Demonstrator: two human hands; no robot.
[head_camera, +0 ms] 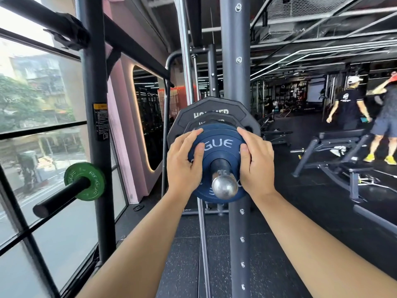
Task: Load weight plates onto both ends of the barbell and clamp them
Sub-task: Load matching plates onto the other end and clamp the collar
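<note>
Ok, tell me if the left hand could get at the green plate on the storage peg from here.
Probably yes. The left hand is on the blue plate, and the green plate sits on its peg lower left, with open space between. It must let go first.

Single head cam, facing fwd – end-on, close to barbell sleeve (pixel 221 168)

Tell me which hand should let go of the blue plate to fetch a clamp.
Probably either: the left hand and right hand grip the blue plate symmetrically on the bar sleeve, and no clamp is visible to favour one.
</note>
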